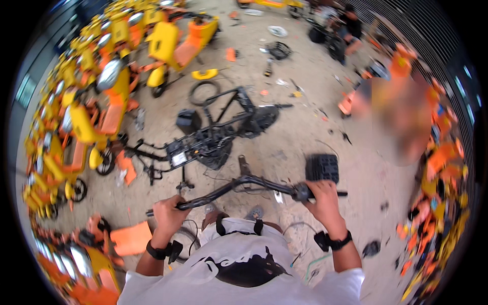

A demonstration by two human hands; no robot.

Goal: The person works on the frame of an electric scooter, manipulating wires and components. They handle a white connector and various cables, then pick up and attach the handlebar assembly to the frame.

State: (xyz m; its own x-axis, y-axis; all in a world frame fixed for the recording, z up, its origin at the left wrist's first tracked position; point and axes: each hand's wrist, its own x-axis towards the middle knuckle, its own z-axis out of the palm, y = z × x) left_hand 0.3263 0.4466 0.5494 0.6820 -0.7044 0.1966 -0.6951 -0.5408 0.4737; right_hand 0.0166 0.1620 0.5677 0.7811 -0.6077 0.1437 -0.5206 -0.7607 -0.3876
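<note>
A black handlebar [244,183] runs across in front of me at waist height, above a concrete floor. My left hand [168,211] is closed around its left grip. My right hand [321,198] is closed around its right grip, close to a black ribbed battery case [322,166] on the floor. Both wrists wear black bands. Beyond the bar lies a stripped black bike frame [213,137] with a tyre beside it.
Rows of yellow and orange bikes [86,101] fill the left side. Orange parts [437,168] are piled on the right, with a blurred person [401,112] near them. Loose scraps, a black tyre [203,91] and an orange panel [131,239] lie about the floor.
</note>
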